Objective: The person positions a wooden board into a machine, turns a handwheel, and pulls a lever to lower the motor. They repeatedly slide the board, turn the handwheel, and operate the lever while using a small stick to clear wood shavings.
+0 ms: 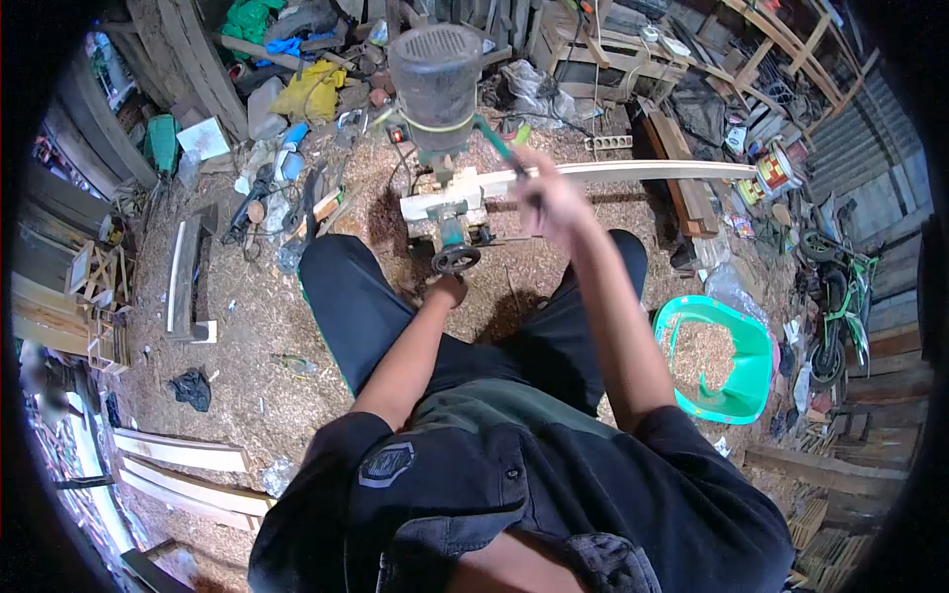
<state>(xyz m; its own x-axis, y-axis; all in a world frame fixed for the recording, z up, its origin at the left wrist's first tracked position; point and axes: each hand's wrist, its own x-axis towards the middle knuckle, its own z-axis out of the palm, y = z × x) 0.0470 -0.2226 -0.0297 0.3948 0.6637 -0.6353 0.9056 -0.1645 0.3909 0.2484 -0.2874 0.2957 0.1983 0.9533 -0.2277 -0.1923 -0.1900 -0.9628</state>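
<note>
A mortising machine with a dark motor housing [435,84] stands between my knees. A long pale wooden board [633,171] lies across its bed, held by a clamp, and runs out to the right. My right hand [554,206], smeared by motion, is closed around the end of the machine's green lever [497,141]. Low at the front, my left hand [447,290] is closed at the lower rim of the black handwheel [456,259]; its fingertips are hidden.
Wood chips cover the ground. On the right stand a green plastic tub [756,371] with shavings, a paint can [776,170] near the board's end and a small green bike [840,311]. Curved boards [183,452] and a low bench [183,282] lie left.
</note>
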